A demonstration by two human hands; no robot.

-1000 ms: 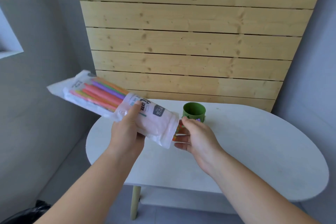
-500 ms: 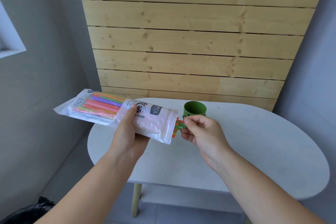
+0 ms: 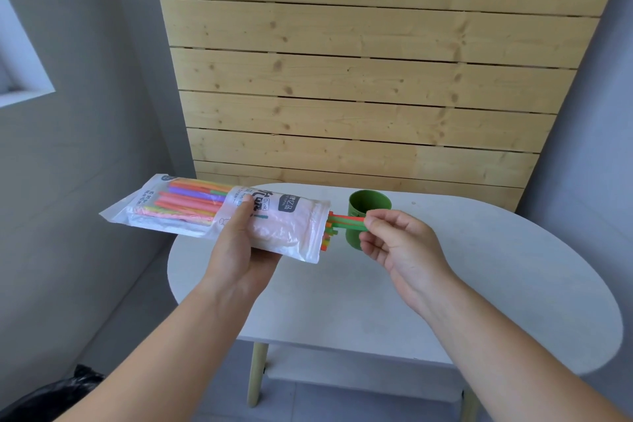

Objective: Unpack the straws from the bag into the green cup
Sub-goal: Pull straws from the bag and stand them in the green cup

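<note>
1. Left hand (image 3: 239, 252): holds the bag (image 3: 287, 233) in the air over the left end of the table (image 3: 496, 284). The fingers curl under the bag and the thumb presses on its upper face.
2. Bag: clear plastic with a printed pink band. It lies almost level, with its sealed end out past the table's left edge and its open mouth facing right, toward the green cup (image 3: 354, 237).
3. Straws (image 3: 191, 205): orange, pink, purple, green and yellow. Most lie inside the bag, and they show through its clear left part.
4. Straw ends (image 3: 346, 220): a few green and orange tips stick out of the bag's mouth, and shorter tips sit just below them.
5. Right hand (image 3: 400, 247): pinches the longest tips between the thumb and forefinger. The other fingers are loosely curled beneath them.
6. Green cup: stands upright on the far part of the table, with nothing visible inside it. The straw tips cross in front of its wall, and the right hand's fingers cover its near right side.
7. Table: white with rounded ends, on a pale wooden leg (image 3: 255, 373).
8. Wooden panel (image 3: 359, 79): horizontal pine boards against the grey wall behind the table.
9. Black plastic sack (image 3: 51, 394): lies on the floor at the near left.
10. Window recess (image 3: 20, 72): set into the left wall.
</note>
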